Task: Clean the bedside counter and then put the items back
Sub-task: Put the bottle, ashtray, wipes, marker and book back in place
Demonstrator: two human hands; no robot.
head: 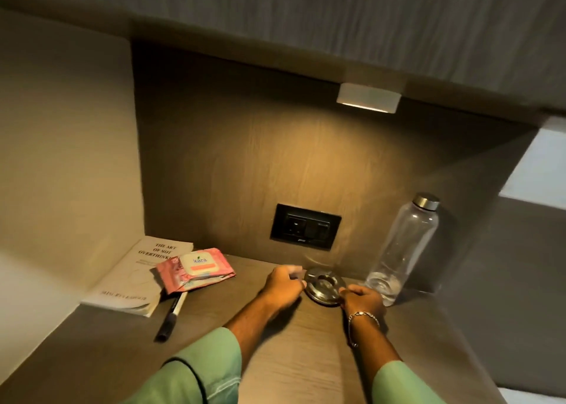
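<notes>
On the wooden bedside counter (275, 351) lies a round metal dish (323, 285) near the back wall. My left hand (286, 282) touches its left rim with curled fingers. Its right rim is gripped by my right hand (364, 301), which wears a bracelet. A clear bottle (401, 250) with a metal cap stands just right of the dish. At the left lies a white book (134, 278), with a pink wipes pack (196, 269) resting partly on it. A black pen (171, 316) sticks out from under the pack.
A black socket plate (304, 230) is set in the back wall behind the dish. An overhead cabinet with a small lit lamp (367, 98) hangs above. Side walls close in the counter at left and right.
</notes>
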